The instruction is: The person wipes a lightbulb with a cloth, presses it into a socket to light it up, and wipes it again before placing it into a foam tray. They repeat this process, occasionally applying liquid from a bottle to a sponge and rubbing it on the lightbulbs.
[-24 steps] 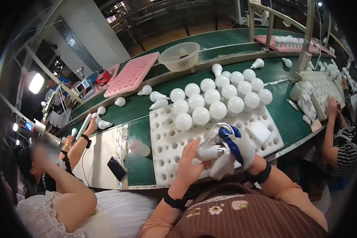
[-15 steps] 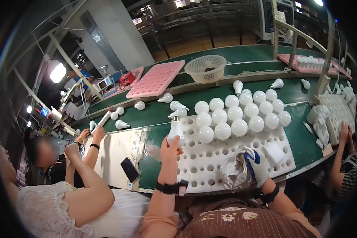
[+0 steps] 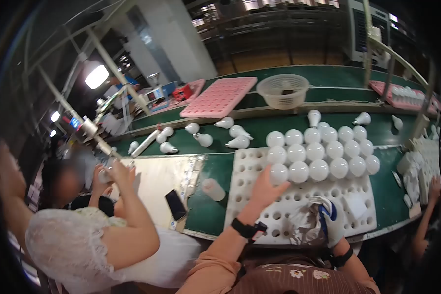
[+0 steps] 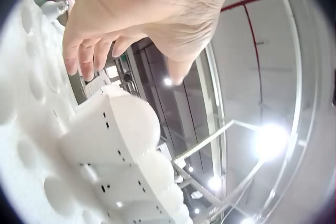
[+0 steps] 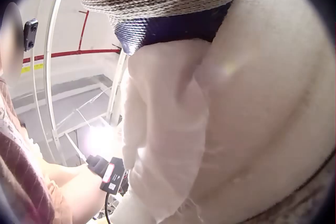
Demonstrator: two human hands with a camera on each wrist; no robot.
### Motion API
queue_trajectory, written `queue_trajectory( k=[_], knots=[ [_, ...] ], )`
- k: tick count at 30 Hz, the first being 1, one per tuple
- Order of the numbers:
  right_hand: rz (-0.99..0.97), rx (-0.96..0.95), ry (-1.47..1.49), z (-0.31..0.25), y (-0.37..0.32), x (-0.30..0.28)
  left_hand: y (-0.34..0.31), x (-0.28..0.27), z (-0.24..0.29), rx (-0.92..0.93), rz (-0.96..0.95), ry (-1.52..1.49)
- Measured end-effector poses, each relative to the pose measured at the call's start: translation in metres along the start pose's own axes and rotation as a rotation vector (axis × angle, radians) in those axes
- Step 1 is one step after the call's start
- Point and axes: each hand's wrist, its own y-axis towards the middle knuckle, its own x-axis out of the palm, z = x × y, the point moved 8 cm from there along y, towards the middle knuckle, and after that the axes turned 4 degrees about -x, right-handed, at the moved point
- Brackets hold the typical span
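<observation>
Three rows of white light bulbs (image 3: 318, 169) stand globe-up in a white foam tray (image 3: 250, 196) full of round holes. My bare left hand (image 3: 265, 191) reaches over the tray's left part, fingers right by the nearest front-row bulb (image 3: 279, 174). In the left wrist view this hand (image 4: 142, 19) hovers above the bulb row (image 4: 131, 121), thumb spread from the fingers and nothing held. My right hand (image 3: 334, 229), in a white and blue glove, grips a crumpled white cloth (image 3: 308, 220) over the tray's front edge; the cloth hides its fingertips.
Loose bulbs (image 3: 237, 142) lie on the green belt (image 3: 299, 122) behind the tray. A white foam block (image 3: 355, 206) sits on the tray. To the left are a translucent bottle (image 3: 213, 189), a phone (image 3: 176, 205) and another person's arm (image 3: 132, 215). A basket (image 3: 282, 93) stands behind.
My left hand has let go of the bulb it held and moved right to the front row. One more bulb now lies on the belt. The right hand still holds the cloth.
</observation>
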Motion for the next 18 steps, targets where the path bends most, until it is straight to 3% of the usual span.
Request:
queue_trajectory(
  k=[3,7,10,11,12,15,16,18],
  knots=[
    [0.022,0.028,-0.017,0.04,-0.011,-0.005,-0.008,-0.004,0.002,-0.044,0.047,-0.05],
    [0.029,0.2,0.118,0.064,-0.017,-0.012,-0.021,-0.033,0.04,0.032,0.102,-0.054],
    [0.042,0.125,0.203,0.022,-0.011,-0.017,-0.045,-0.049,0.078,0.253,0.122,0.127],
    [0.055,0.089,0.252,0.006,-0.007,-0.018,-0.054,-0.049,0.087,0.249,0.127,0.132],
    [0.055,0.053,0.094,-0.011,-0.004,-0.017,-0.062,-0.039,0.093,0.21,0.021,0.105],
    [-0.243,-0.237,-0.08,-0.06,-0.004,0.031,-0.095,-0.004,0.109,0.164,-0.141,-0.025],
    [-0.307,-0.314,-0.266,-0.06,0.001,0.039,-0.101,0.004,0.113,0.16,-0.191,-0.125],
    [-0.29,-0.282,-0.088,-0.07,0.011,0.044,-0.099,0.001,0.11,0.086,-0.261,-0.179]
  ],
)
